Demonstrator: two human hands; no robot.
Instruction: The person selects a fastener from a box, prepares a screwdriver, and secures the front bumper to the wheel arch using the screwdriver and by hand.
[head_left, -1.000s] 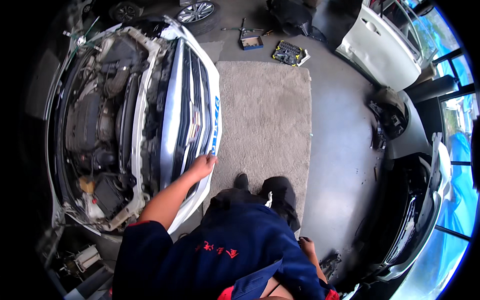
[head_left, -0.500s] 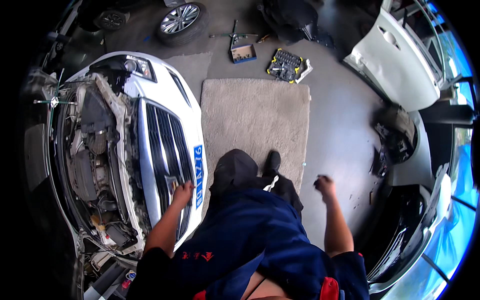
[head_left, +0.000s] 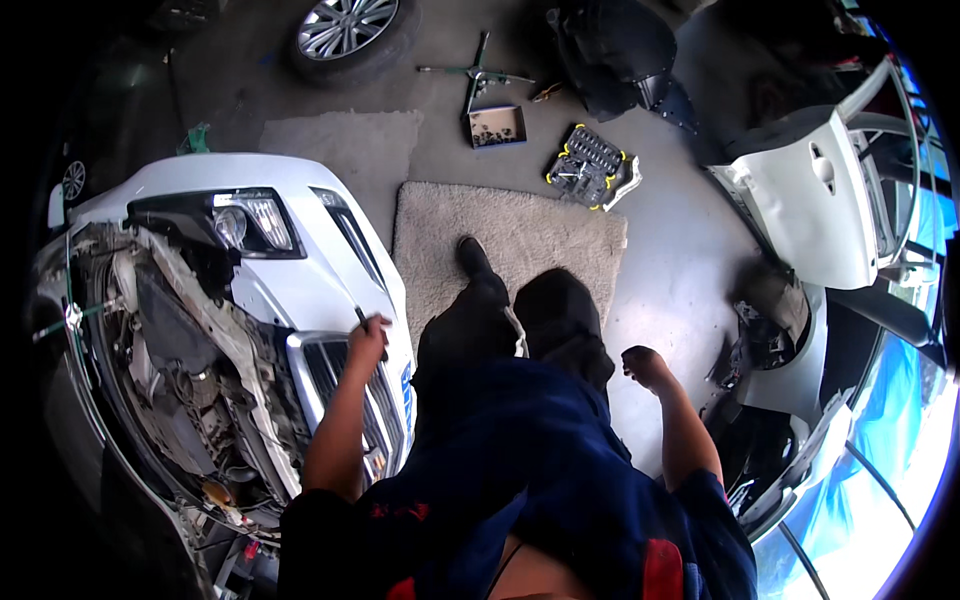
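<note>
My left hand [head_left: 367, 342] is closed round a slim dark rod-shaped tool [head_left: 361, 317], whose end sticks out past my fingers. What kind of tool it is does not show. That hand hangs above the front of a white car [head_left: 290, 285], beside the grille [head_left: 330, 375]; no contact can be made out. On the other side of my body, my right hand [head_left: 647, 367] hangs with curled fingers over the grey floor. Anything inside it is hidden.
A beige mat [head_left: 440, 215] lies under my feet. Beyond it are a socket set [head_left: 590, 165], a small box of hardware [head_left: 498, 127], a cross wrench [head_left: 477, 73] and a wheel [head_left: 348, 30]. White car doors [head_left: 810, 190] and a fender [head_left: 800, 385] stand at the right.
I have stepped forward, one foot now ahead on the mat. My left hand has passed from the grille toward the headlight end. My right hand still hangs at my side.
</note>
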